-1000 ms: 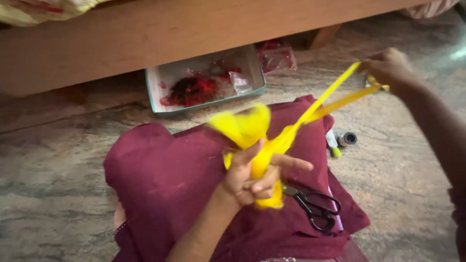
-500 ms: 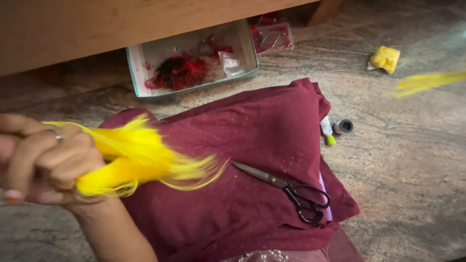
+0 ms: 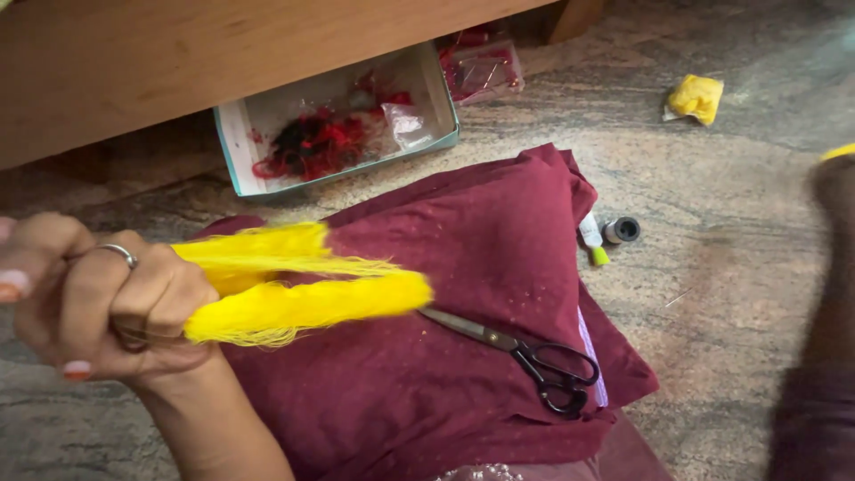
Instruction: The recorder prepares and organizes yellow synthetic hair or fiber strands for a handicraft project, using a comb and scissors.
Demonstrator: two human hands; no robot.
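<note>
My left hand (image 3: 98, 307), with a ring on one finger, is closed around a bundle of bright yellow threads (image 3: 303, 285) at the left. The bundle's loose ends stick out to the right over a maroon cloth (image 3: 481, 267) spread on my lap. Black-handled scissors (image 3: 525, 352) lie shut on the cloth, just right of the thread ends. My right arm (image 3: 828, 294) runs blurred up the right edge. A scrap of yellow (image 3: 839, 152) shows at its top, and the fingers there are hidden.
An open pale box (image 3: 240, 151) with red and black threads sits under a wooden bench (image 3: 223, 53). A yellow wad (image 3: 696, 96) lies on the stone floor at the far right. A dark spool (image 3: 622, 230) and a small tube (image 3: 592, 239) lie beside the cloth.
The yellow strand stretched between both hands came apart. My left hand swung left with the bundle, baring the scissors; my right hand moved off to the right edge.
</note>
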